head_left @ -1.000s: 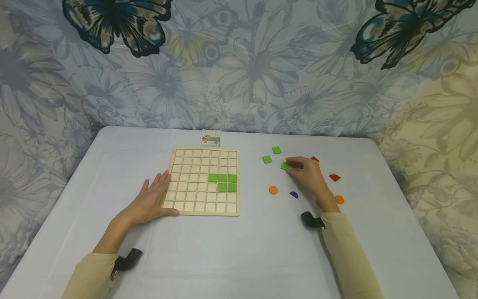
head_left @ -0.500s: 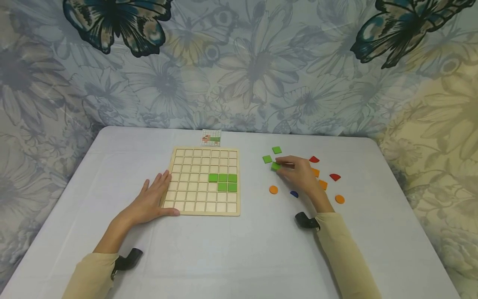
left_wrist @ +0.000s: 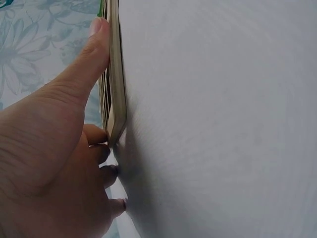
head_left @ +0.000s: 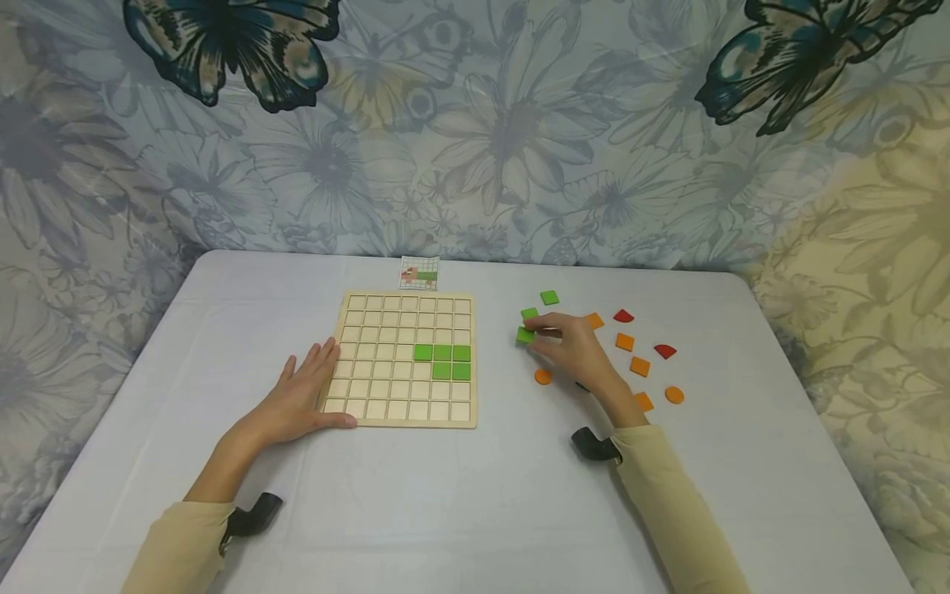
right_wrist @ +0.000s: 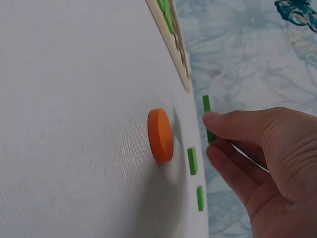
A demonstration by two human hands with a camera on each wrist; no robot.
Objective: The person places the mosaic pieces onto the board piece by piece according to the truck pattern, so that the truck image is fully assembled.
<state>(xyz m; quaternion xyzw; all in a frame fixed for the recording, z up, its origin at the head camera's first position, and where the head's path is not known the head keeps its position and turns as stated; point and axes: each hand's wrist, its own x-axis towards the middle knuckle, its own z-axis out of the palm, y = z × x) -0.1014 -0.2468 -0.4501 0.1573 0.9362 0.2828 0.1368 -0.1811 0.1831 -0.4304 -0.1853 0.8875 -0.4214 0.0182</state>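
From out here I read the worktop [head_left: 445, 511] as plain white. Its pale wood-toned board [head_left: 382, 352] carries a square grid with five green tiles [head_left: 442, 353]. Between board and right edge I pick out other green tiles [head_left: 549, 297], orange squares [head_left: 640, 367], orange discs [head_left: 674, 395] and red wedges [head_left: 665, 351]. Past the far edge, the backdrop [head_left: 475, 198] shows grey-blue flowers [head_left: 330, 165] and dark teal butterflies [head_left: 230, 41].
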